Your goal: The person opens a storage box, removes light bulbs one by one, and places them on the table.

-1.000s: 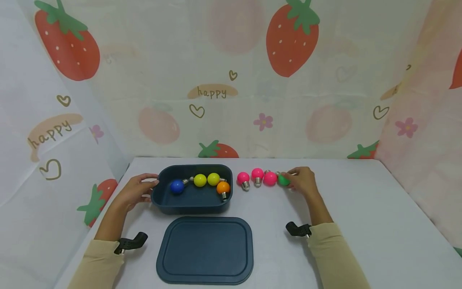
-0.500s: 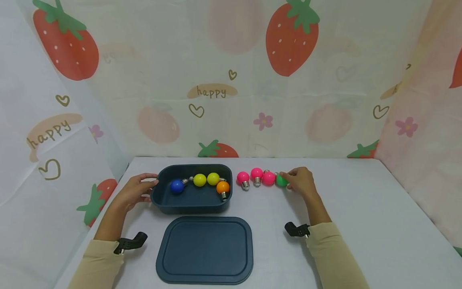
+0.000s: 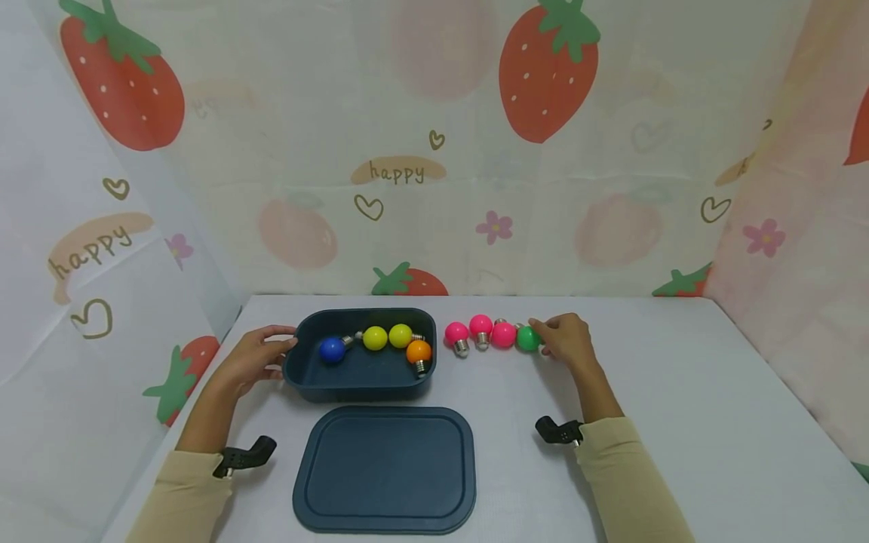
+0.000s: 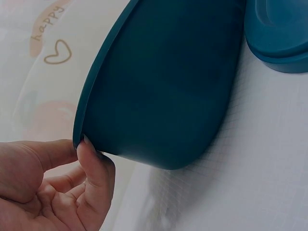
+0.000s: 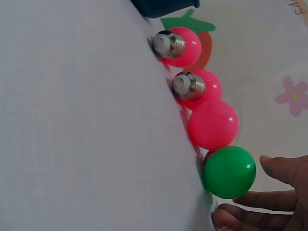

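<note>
My left hand (image 3: 256, 360) grips the left end of a dark blue plastic box (image 3: 360, 394); in the left wrist view its fingers (image 4: 96, 178) pinch the rim. Inside lie a blue light bulb (image 3: 332, 350), two yellow bulbs (image 3: 375, 338) and an orange bulb (image 3: 419, 352). My right hand (image 3: 566, 341) is at the right side of a green light bulb (image 3: 527, 338). The right wrist view shows its fingers (image 5: 267, 199) loosely spread around the green bulb, one tip right at its surface. Three pink bulbs (image 3: 503, 335) lie in a row to its left.
A flat dark blue lid (image 3: 385, 471) lies on the white table (image 3: 713, 422) in front of the box. A strawberry-print cloth (image 3: 577, 173) rises behind the table and along both sides.
The green bulb has shifted slightly left, and the pink bulb beside it too. More of the green bulb shows from behind my right fingers. My left hand stays at the box.
</note>
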The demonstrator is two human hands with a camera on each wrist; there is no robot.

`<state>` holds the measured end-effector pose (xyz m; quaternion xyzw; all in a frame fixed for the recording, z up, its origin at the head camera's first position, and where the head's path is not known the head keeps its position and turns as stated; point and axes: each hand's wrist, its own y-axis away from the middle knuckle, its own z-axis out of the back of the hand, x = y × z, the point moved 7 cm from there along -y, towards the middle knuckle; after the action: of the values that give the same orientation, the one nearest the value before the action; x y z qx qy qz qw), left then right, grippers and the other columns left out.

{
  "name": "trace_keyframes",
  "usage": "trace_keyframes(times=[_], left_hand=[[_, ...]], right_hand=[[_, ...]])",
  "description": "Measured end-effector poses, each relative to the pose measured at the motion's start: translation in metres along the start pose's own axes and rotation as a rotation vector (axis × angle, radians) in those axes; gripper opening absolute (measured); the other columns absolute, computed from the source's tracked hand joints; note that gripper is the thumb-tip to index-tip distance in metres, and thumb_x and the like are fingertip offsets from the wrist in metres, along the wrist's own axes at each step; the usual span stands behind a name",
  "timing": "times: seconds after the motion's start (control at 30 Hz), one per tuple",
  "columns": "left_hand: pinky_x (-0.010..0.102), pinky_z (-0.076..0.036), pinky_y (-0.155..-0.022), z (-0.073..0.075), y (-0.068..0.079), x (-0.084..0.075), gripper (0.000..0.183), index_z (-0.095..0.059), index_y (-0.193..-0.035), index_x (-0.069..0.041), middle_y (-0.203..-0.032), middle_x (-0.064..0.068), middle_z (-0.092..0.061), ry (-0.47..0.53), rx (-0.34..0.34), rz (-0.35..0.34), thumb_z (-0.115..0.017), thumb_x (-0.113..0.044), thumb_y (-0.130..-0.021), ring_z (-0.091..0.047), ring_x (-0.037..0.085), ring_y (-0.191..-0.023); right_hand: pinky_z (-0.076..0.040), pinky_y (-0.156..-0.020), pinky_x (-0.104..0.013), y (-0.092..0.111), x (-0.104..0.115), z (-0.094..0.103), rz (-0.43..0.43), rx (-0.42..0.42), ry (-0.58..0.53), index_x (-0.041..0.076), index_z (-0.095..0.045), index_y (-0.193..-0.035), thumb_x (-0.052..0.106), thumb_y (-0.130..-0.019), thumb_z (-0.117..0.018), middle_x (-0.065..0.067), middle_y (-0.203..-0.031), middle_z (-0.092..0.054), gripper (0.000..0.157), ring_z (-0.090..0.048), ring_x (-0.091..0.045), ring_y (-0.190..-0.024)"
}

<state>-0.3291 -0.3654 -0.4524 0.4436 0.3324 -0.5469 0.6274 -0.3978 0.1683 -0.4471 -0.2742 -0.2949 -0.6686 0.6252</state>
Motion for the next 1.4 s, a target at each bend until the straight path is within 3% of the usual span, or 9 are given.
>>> trace_keyframes(times=[0.3, 0.53, 0.8, 1.07, 1.4], left_hand=[[0.029, -0.058, -0.068, 0.000, -0.001, 0.001, 0.057, -0.041, -0.150, 0.000, -0.110, 0.012, -0.066, -0.004, -0.001, 0.003, -0.057, -0.031, -0.105, -0.065, 0.017, -0.082], [0.030, -0.058, -0.068, 0.000, -0.001, 0.001, 0.057, -0.041, -0.150, 0.000, -0.108, 0.011, -0.066, -0.002, 0.000, 0.001, -0.057, -0.031, -0.105, -0.065, 0.017, -0.081], [0.030, -0.058, -0.068, 0.000, -0.002, 0.002, 0.058, -0.041, -0.150, 0.000, -0.110, 0.012, -0.066, -0.002, -0.003, 0.002, -0.058, -0.032, -0.104, -0.065, 0.017, -0.081], [0.030, -0.058, -0.068, 0.001, -0.002, 0.001, 0.057, -0.042, -0.149, 0.000, -0.111, 0.013, -0.067, 0.003, -0.009, -0.002, -0.058, -0.031, -0.104, -0.065, 0.017, -0.082], [0.029, -0.058, -0.069, 0.000, 0.000, -0.001, 0.056, -0.043, -0.149, 0.000, -0.119, 0.020, -0.064, 0.001, -0.022, 0.008, -0.058, -0.030, -0.105, -0.065, 0.018, -0.083]], right_hand=[[-0.049, -0.061, -0.025, -0.001, -0.002, 0.001, -0.012, -0.003, -0.007, -0.011, -0.065, -0.124, 0.037, -0.102, -0.059, -0.022, -0.099, -0.071, 0.053, -0.069, -0.021, -0.068], [-0.048, -0.060, -0.025, 0.001, 0.002, 0.010, 0.003, -0.023, -0.008, -0.012, -0.064, -0.124, 0.036, -0.102, -0.059, -0.025, -0.100, -0.071, 0.053, -0.072, -0.030, -0.077], [-0.056, -0.065, -0.027, 0.006, 0.011, 0.021, 0.043, -0.048, -0.038, -0.011, -0.064, -0.124, 0.036, -0.102, -0.060, -0.025, -0.107, -0.070, 0.052, -0.071, -0.032, -0.085], [-0.051, -0.066, -0.033, 0.015, 0.034, 0.032, 0.102, -0.097, 0.033, -0.006, -0.066, -0.125, 0.040, -0.102, -0.058, -0.025, -0.113, -0.071, 0.052, -0.072, -0.032, -0.089], [-0.056, -0.076, -0.045, 0.030, 0.062, 0.030, 0.173, -0.105, 0.017, -0.001, -0.069, -0.124, 0.040, -0.101, -0.059, -0.022, -0.115, -0.072, 0.047, -0.072, -0.031, -0.088]])
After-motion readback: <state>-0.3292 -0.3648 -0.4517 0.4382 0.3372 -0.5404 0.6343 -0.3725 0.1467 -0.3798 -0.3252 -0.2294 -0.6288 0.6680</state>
